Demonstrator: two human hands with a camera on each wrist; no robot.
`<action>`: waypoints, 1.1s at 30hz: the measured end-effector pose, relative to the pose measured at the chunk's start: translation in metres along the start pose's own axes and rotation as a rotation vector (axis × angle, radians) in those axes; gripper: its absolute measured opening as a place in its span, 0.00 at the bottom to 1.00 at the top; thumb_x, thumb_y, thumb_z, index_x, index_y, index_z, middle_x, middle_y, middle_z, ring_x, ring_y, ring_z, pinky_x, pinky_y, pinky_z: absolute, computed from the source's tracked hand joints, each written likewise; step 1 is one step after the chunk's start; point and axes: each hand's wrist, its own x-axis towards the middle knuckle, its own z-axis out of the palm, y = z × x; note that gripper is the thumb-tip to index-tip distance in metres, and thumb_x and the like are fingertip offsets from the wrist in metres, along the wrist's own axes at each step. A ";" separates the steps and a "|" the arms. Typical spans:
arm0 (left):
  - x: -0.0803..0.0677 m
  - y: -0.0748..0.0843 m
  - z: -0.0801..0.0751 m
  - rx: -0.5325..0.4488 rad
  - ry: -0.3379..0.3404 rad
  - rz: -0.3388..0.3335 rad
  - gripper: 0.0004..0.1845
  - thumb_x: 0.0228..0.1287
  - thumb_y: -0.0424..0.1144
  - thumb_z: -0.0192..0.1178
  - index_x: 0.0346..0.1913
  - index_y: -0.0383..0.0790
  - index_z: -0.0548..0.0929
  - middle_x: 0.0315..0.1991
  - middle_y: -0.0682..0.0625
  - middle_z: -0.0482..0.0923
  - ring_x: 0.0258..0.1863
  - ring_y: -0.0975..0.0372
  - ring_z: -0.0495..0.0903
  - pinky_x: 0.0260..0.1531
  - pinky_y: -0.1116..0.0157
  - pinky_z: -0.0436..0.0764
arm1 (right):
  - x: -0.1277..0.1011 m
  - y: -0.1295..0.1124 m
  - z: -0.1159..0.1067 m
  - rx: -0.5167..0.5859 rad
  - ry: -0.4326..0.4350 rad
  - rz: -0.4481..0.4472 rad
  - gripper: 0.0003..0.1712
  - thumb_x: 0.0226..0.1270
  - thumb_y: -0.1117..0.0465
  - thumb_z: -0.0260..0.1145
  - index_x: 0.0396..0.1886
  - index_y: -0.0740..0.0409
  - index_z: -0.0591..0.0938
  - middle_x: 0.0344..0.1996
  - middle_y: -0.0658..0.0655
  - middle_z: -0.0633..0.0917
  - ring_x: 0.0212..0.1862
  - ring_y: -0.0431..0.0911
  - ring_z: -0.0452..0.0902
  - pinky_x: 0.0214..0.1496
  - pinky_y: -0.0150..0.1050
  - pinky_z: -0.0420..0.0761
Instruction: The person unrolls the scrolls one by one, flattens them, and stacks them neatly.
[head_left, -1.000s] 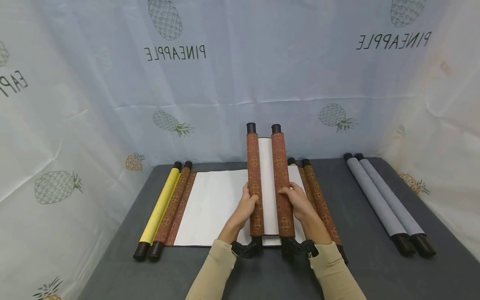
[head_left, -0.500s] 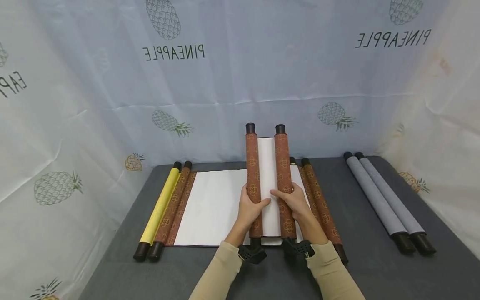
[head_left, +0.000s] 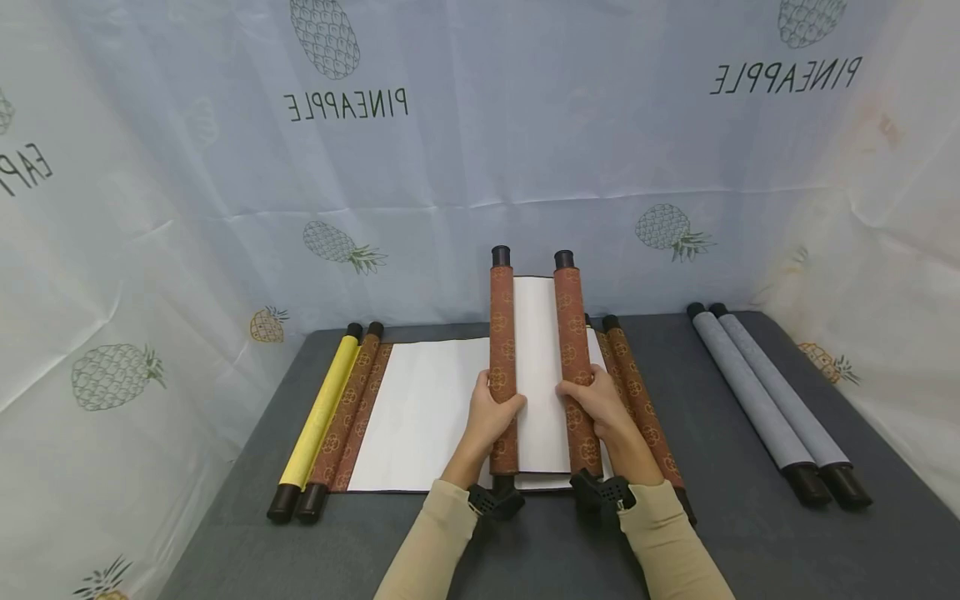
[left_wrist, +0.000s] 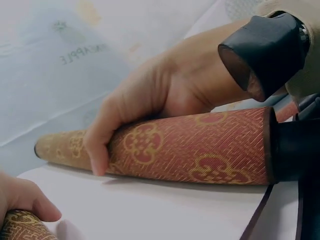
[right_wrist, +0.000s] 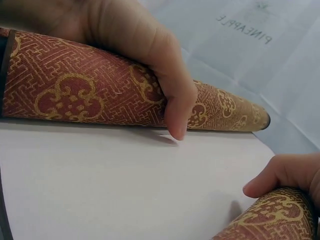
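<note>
I hold a scroll over the table, one brown patterned roller in each hand. My left hand (head_left: 493,412) grips the left roller (head_left: 501,333), fingers curled over it, as the left wrist view shows (left_wrist: 145,100). The right hand (head_left: 594,402) grips the right roller (head_left: 572,333) the same way (right_wrist: 145,45). A strip of white paper (head_left: 537,358) is stretched between the rollers. Both rollers have black end caps and tilt up at the far end.
Under the held scroll lies an unrolled scroll (head_left: 427,408) on the grey table (head_left: 712,483), with a yellow roll (head_left: 322,412) at its left. Two grey rolls (head_left: 765,400) lie at the right. Pineapple-print cloth (head_left: 480,125) closes in the back and sides.
The two rollers have moved apart, and the white strip between them has grown wider. Both hands have kept their grip.
</note>
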 end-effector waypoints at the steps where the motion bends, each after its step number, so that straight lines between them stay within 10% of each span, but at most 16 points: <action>1: 0.000 0.000 -0.001 -0.003 -0.005 0.002 0.31 0.53 0.33 0.60 0.62 0.32 0.65 0.48 0.37 0.77 0.39 0.58 0.77 0.34 0.66 0.76 | 0.000 0.000 0.000 -0.001 0.004 0.001 0.38 0.58 0.64 0.62 0.65 0.71 0.59 0.47 0.63 0.72 0.37 0.45 0.72 0.34 0.35 0.74; 22: 0.010 -0.003 -0.031 0.052 -0.048 -0.004 0.35 0.53 0.33 0.66 0.66 0.32 0.68 0.55 0.35 0.77 0.48 0.49 0.80 0.46 0.56 0.81 | -0.003 -0.004 -0.017 -0.118 -0.060 -0.037 0.43 0.62 0.58 0.66 0.72 0.70 0.59 0.63 0.72 0.71 0.55 0.58 0.75 0.50 0.41 0.77; 33: 0.009 0.002 -0.041 0.006 -0.151 -0.049 0.43 0.60 0.34 0.63 0.74 0.34 0.52 0.62 0.30 0.71 0.57 0.41 0.77 0.53 0.48 0.80 | 0.000 -0.006 -0.022 -0.038 -0.099 -0.030 0.40 0.65 0.62 0.63 0.72 0.73 0.56 0.56 0.72 0.76 0.36 0.36 0.78 0.40 0.30 0.78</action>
